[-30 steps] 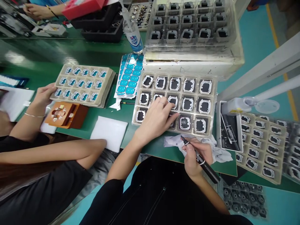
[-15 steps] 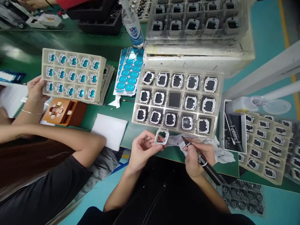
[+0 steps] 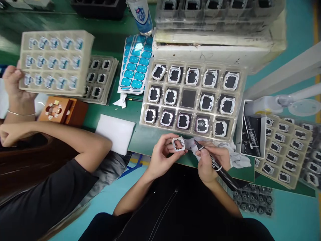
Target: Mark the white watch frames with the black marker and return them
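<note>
Between the thumb and fingers of my left hand (image 3: 163,155) is a small white plastic frame (image 3: 182,146) with an open middle, tilted towards me. My right hand (image 3: 214,160) is closed around a black marker pen (image 3: 224,175), its uncapped dark tip pointing up and left, a short way right of the frame. Just beyond both hands lies a clear compartment tray (image 3: 144,125) of similar white frames, with one middle pocket showing only its dark bottom. A crumpled white cloth (image 3: 240,160) lies behind and beside my right hand.
At left, a co-worker's hand (image 3: 15,82) lifts a tray of frames with blue parts (image 3: 86,40) above stacked trays. Blue sticker sheets (image 3: 134,72), a bottle (image 3: 141,16) and a folded white cloth (image 3: 114,134) lie between us. A box with marker pens (image 3: 263,144) stands right.
My left hand has moved right with the white frame, closer to the marker tip. The co-worker's tray has shifted left, uncovering the trays beneath. My view has tilted slightly.
</note>
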A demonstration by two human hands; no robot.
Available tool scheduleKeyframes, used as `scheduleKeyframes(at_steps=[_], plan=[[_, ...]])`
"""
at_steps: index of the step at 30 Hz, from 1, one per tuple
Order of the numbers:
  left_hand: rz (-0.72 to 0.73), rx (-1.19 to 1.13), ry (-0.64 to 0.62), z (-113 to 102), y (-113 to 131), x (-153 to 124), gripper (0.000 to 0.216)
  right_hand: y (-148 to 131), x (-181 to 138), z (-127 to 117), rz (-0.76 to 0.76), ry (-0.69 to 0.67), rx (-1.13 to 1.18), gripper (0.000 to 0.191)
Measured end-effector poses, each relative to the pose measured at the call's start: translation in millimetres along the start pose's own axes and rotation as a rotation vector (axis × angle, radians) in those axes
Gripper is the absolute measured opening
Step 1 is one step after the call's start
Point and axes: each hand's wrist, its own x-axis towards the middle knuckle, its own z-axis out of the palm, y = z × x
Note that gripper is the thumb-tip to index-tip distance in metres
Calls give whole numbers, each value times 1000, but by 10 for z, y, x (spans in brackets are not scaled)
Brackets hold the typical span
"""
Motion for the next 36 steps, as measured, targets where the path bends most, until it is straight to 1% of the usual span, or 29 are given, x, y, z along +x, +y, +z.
scheduleKeyframes(at_steps=[4, 7, 9, 13, 18, 24, 36], plan=[[32, 209, 28, -52, -91, 3, 55, 20, -10, -29, -5, -152, 22, 23], [56, 251, 1, -87, -156, 5, 53, 1, 18, -23, -8, -252, -70, 23], [60, 263, -23, -102, -187, 8, 52, -31, 55, -3, -41, -275, -143, 22], [70, 294, -47, -111, -202, 25, 49, -82, 109, 36, -88, -276, -186, 21], [140, 367, -43, -98, -196, 42, 47, -81, 98, 40, -132, -253, -227, 21], [174, 470, -22, -91, -200, 31, 43, -86, 113, 54, -142, -260, -276, 21], [212, 498, -26, -113, -244, 21, 47, -97, 114, 60, -148, -255, -308, 19]])
